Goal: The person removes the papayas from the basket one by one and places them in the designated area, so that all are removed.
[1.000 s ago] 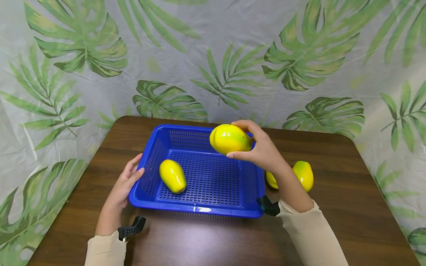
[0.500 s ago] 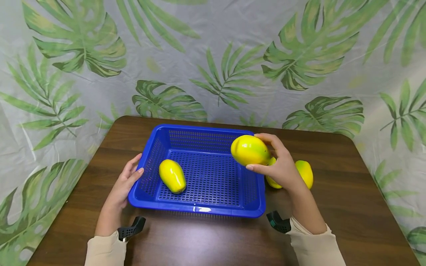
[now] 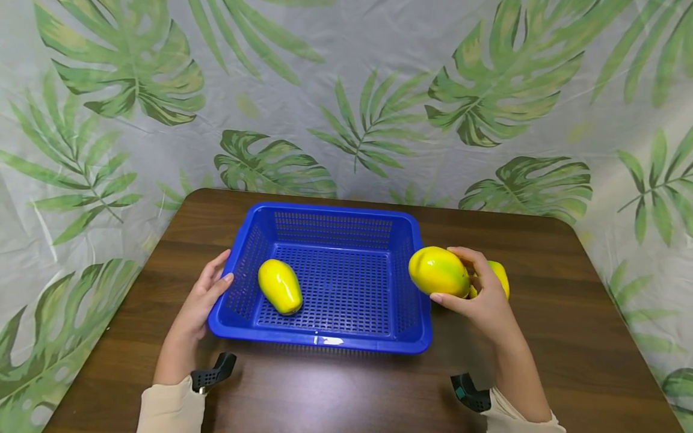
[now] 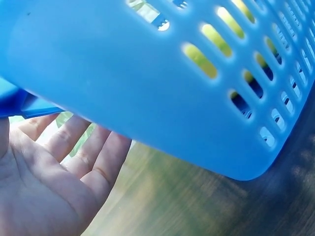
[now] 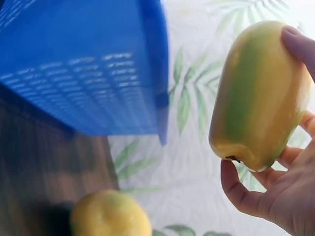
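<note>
My right hand [image 3: 484, 300] grips a glossy yellow-green papaya [image 3: 437, 270], thumb on the near side and fingers on the far side. In the head view this papaya overlaps the right rim of the blue plastic basket [image 3: 335, 343]. The right wrist view shows its green stripe and dark stem end, held up beside the basket wall [image 5: 113, 98]. My left hand [image 3: 203, 294] holds the basket's left rim, thumb on top and fingers beneath; its palm [image 4: 44, 191] faces up below the rim. Another yellow papaya [image 3: 280, 287] lies inside the basket, left of its middle.
Right of the basket, partly hidden behind my right hand, another papaya [image 3: 499, 278] rests on the brown wooden table [image 3: 563, 325], with a sliver of one more beside it. A leaf-patterned cloth [image 3: 373, 90] hangs behind the table.
The right hand has carried its papaya from above the basket's back right to the right and down, over the right rim. The left hand and basket have stayed put.
</note>
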A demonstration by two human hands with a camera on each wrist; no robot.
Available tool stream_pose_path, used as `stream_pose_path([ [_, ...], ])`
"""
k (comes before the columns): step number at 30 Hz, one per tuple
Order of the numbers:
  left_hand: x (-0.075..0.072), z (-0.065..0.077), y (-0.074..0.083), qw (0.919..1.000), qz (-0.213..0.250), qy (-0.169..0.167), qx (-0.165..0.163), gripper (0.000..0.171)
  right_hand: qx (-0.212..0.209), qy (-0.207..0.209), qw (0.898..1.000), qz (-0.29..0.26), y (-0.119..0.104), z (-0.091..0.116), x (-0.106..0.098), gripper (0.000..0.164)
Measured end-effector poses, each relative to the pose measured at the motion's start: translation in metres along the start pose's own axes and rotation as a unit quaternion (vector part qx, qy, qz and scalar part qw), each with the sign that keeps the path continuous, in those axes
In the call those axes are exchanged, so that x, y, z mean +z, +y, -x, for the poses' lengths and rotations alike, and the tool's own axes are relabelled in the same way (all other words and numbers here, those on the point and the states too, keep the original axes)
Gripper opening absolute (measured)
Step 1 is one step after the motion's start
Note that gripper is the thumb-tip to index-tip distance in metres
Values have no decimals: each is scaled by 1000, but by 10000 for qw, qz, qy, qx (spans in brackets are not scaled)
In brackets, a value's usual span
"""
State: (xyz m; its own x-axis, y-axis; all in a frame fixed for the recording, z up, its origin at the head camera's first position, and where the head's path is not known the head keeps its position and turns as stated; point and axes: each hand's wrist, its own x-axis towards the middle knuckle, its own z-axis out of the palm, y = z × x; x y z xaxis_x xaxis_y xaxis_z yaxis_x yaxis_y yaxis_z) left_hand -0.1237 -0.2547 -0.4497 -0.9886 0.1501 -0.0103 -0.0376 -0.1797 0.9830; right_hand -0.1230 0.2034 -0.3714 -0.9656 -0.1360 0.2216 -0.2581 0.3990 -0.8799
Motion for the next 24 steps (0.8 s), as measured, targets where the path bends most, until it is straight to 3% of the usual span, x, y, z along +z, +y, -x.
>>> stream_pose_path([
  [16, 1, 0, 1, 10000, 60, -30, -11, 50, 746, 369, 9961, 283, 50, 39, -5, 67],
  [24, 0, -1, -1, 10000, 5, 1, -22, 50, 827, 396, 9958, -88, 78, 57, -4, 63],
])
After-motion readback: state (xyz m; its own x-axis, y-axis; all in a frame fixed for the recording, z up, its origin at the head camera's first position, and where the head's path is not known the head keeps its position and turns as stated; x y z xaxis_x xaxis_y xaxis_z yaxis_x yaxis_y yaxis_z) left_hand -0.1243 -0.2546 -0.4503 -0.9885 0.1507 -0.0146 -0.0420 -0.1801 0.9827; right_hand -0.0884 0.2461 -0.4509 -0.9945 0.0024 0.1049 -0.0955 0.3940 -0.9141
